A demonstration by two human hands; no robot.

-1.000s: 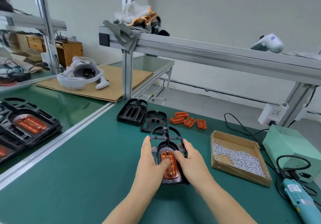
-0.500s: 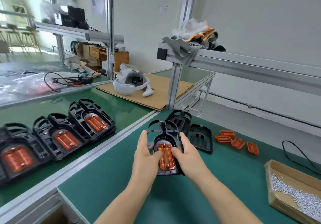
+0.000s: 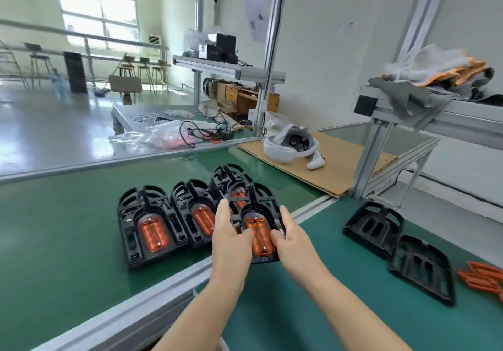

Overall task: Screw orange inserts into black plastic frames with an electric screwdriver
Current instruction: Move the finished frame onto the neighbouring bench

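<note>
Both hands hold one black plastic frame (image 3: 262, 201) with an orange insert (image 3: 258, 237) screwed into it, above the gap between two green tables. My left hand (image 3: 231, 239) grips its left side, thumb on the insert. My right hand (image 3: 292, 235) grips its right side the same way. Three finished frames lie in a row on the left table: one (image 3: 148, 226) at the left, one (image 3: 197, 214) in the middle, one (image 3: 231, 180) behind the held frame. Two empty black frames (image 3: 374, 225) (image 3: 423, 267) and loose orange inserts (image 3: 481, 278) lie on the right table.
An aluminium rail (image 3: 163, 290) edges the left table below my hands. A white headset (image 3: 290, 147) sits on cardboard (image 3: 340, 165) at the back. An aluminium post (image 3: 373, 154) carries a shelf with gloves (image 3: 438, 74). Cables and plastic bags (image 3: 174, 137) lie far left.
My hands have carried the assembled frame to the left, from the right table to beside the row of finished frames. The view has swung left, so the screw box and screwdriver are out of sight.
</note>
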